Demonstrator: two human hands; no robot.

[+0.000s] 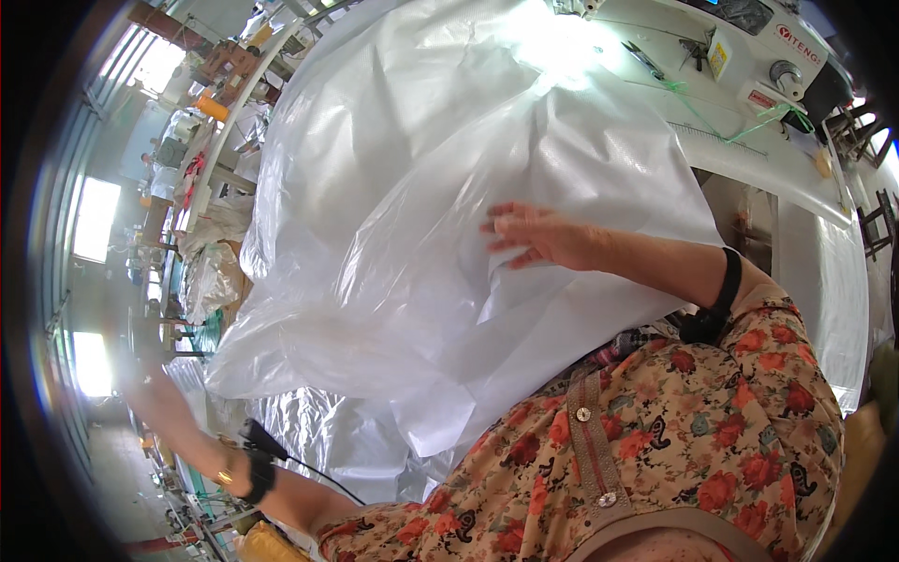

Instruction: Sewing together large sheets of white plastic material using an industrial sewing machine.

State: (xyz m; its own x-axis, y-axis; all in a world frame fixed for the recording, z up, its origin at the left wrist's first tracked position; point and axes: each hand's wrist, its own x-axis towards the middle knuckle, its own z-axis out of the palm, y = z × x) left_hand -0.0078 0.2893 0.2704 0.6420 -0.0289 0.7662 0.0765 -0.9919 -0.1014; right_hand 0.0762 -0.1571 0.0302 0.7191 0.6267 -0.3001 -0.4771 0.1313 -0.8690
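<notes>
A large, shiny white plastic sheet (412, 187) spreads over the sewing table and drapes down across my lap. My right hand (538, 234) is over the middle of the sheet, fingers spread apart and slightly blurred, with nothing gripped. Whether it presses on the plastic is hard to make out. Out to the far left, beyond the sheet's edge, my left hand (140, 370) is smeared by motion and its fingers cannot be read. Under the bright lamp at the top, the sheet runs beneath the sewing machine's head (576, 7).
On the table's right part lie thread snips (642, 58), green thread (749, 126) and a white sewing machine body (787, 47). A crumpled silvery sheet (318, 426) hangs below. Cluttered workbenches (211, 187) line the left. A black cable (323, 478) runs from my left wrist.
</notes>
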